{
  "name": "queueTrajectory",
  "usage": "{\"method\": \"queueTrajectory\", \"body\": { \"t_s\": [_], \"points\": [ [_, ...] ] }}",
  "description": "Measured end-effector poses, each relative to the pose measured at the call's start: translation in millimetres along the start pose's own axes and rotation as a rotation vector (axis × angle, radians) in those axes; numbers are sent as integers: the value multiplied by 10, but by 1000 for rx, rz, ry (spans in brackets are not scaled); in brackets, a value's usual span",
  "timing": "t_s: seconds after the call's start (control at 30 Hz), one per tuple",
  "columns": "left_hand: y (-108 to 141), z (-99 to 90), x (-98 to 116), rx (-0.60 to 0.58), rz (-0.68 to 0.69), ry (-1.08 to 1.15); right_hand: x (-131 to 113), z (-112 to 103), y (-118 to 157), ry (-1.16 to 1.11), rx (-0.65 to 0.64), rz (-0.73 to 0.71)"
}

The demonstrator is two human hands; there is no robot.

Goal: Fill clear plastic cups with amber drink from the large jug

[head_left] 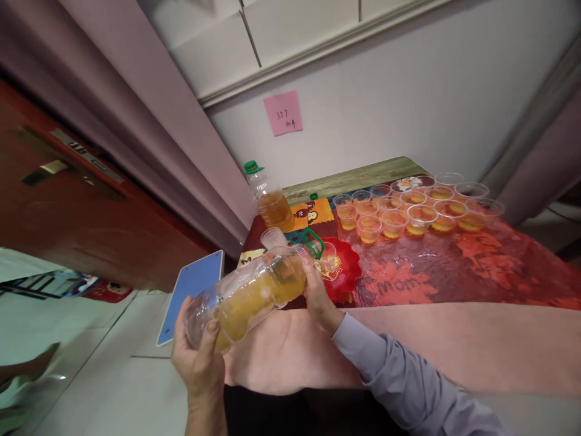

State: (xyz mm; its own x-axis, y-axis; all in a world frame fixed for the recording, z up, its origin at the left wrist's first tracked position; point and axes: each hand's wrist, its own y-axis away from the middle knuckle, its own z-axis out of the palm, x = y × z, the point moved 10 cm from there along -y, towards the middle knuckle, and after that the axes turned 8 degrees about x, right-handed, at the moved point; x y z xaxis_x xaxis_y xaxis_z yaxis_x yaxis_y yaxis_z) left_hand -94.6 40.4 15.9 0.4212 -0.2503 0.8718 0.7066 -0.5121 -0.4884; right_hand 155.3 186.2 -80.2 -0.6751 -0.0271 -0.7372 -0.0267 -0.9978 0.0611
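A large clear bottle [254, 297] with yellow liquid lies tilted between my hands, its neck toward the right over a red scalloped plate [351, 266]. My left hand [200, 351] is wrapped round the bottle's base. Near the neck, my right hand [318, 293] grips the bottle, beside its green handle [314, 243]. A clear cup [327, 254] is on the plate, partly hidden by the bottle's neck. Another clear cup [273, 238] shows just behind the bottle.
Behind stands a second bottle [275, 209] with a green cap and amber liquid. Rows of clear cups [394, 223] holding yellow liquid cover the table's back right. A small green cap [313, 196] lies near the wall. A blue board [193, 290] is left of the table.
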Motion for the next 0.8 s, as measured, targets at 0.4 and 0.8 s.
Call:
{"method": "queueTrajectory", "body": {
  "t_s": [0.4, 0.8],
  "points": [
    [17, 32, 16, 29, -66, -9, 21, -17, -7, -144, 31, 37],
    [29, 14, 22, 37, -67, -12, 64, -19, -17, -132, 15, 47]
  ]
}}
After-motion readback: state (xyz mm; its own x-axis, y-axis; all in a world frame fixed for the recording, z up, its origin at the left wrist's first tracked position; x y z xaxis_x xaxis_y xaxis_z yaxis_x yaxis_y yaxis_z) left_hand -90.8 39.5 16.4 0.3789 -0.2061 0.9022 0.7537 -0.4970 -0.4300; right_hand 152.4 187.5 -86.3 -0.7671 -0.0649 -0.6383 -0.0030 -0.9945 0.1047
